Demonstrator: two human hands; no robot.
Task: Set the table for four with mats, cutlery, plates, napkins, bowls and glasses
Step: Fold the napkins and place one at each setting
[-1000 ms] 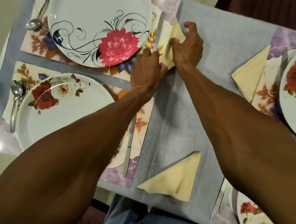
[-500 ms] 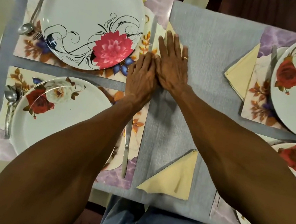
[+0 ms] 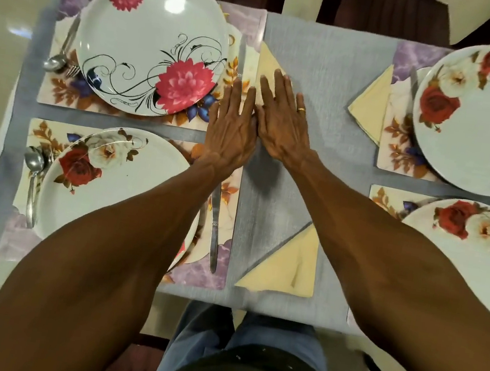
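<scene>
1. Left hand (image 3: 232, 126) and right hand (image 3: 280, 124) lie flat with straight fingers, side by side, pressing a yellow napkin (image 3: 268, 61) onto the counter (image 3: 325, 64).
2. Just left of the left hand's fingers lies a knife (image 3: 242, 54); a sideways slide could likely nudge it.
3. Lifting both palms quickly might let the fold spring open.

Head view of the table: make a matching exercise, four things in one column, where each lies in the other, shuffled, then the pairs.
Things
1. pink-flower plate
2. napkin under both hands
3. free napkin
4. spoon

Places
A. left of the near left plate
B. far left mat
C. near edge of the grey runner
D. beside the far left knife

Pairs: 1-B, 2-D, 3-C, 4-A
</scene>
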